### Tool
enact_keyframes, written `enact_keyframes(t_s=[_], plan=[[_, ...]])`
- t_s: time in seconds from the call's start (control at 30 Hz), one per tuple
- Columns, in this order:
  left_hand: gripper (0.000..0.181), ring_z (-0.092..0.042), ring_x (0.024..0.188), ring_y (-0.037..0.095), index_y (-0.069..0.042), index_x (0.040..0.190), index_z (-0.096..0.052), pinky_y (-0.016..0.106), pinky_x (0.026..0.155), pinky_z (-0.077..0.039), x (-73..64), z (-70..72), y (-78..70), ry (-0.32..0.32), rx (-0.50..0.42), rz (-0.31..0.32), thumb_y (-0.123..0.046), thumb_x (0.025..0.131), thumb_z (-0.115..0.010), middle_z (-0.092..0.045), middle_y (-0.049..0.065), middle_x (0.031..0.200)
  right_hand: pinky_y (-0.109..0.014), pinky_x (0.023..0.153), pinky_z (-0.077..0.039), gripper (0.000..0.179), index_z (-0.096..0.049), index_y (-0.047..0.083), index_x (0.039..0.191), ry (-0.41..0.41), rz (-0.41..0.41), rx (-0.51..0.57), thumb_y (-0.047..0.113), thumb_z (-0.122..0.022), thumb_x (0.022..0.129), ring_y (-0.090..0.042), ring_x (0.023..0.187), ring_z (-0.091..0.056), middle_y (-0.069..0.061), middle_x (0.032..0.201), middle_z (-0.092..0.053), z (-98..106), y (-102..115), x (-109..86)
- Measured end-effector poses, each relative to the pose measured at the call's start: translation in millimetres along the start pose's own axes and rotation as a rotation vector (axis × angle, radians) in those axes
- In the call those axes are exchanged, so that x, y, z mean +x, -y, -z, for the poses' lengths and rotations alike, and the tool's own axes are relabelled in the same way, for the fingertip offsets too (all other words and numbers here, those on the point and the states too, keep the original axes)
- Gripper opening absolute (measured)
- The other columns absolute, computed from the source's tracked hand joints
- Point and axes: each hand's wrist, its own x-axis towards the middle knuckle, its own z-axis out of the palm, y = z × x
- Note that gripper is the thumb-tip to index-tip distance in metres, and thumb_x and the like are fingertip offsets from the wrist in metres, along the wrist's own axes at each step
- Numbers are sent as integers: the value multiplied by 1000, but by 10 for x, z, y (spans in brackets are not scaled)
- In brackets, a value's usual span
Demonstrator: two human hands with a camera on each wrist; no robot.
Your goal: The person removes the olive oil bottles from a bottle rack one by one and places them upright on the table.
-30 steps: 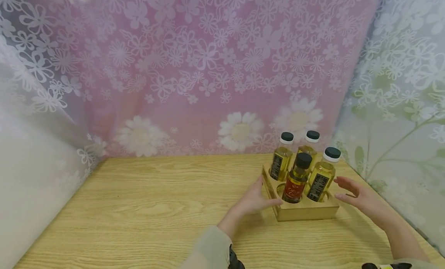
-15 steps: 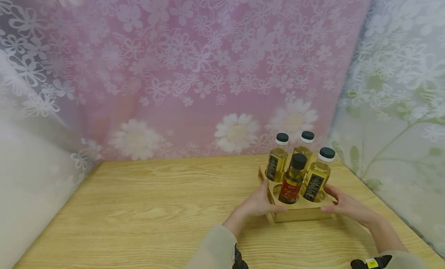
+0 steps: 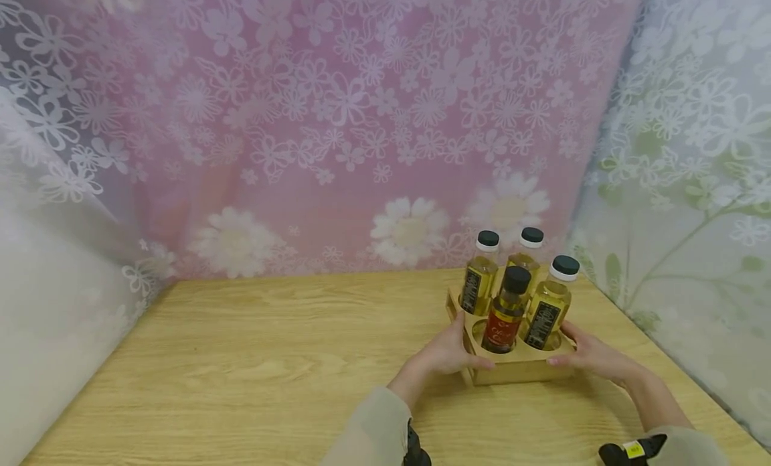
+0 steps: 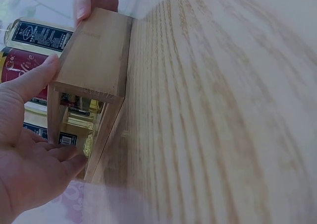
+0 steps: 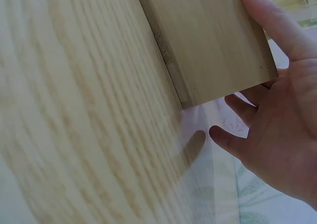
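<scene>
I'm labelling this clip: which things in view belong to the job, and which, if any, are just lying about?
Likely part of the job:
pale wooden rectangular rack
three clear bottles of yellow liquid
black-capped bottle with red label

Just surroundings:
light wood-grain table
pink floral curtain

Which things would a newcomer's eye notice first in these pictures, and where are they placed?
Probably the red-labelled bottle, front left in a wooden rack on the right side of the table, with three bottles of yellow liquid beside and behind it. Next, the left grip and right grip, holding the rack at its two near corners. Behind the table, the pink flowered backdrop fills much of the head view.
</scene>
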Motion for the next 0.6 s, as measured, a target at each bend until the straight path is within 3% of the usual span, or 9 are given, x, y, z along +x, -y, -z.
enact_keyframes(t_s=[0.3,0.43,0.6], plan=[[108,-26,135,23,-14,151,-10,41,107,-28,-42,21,87,21,-92,6,-31,71,-81,-23,7,151,-71,91,-22,87,-11,-17,140,15,-30,-15,17,-68,83,-62,124,-10,-43,139,-13,-31,33,-24],[108,-26,135,23,-14,151,-10,40,107,-27,-58,79,127,31,-85,-9,-32,72,-81,-22,7,151,-69,91,-26,88,-11,-20,138,18,-21,-26,17,-69,83,-63,121,-16,-45,137,-16,-45,90,-30],[107,-27,135,24,-14,151,-10,41,106,-29,-113,143,169,42,-68,-8,-33,73,-80,-23,8,151,-67,93,-27,88,-10,-18,139,54,-1,39,14,-69,83,-63,123,-15,-44,138,-14,-83,130,1]])
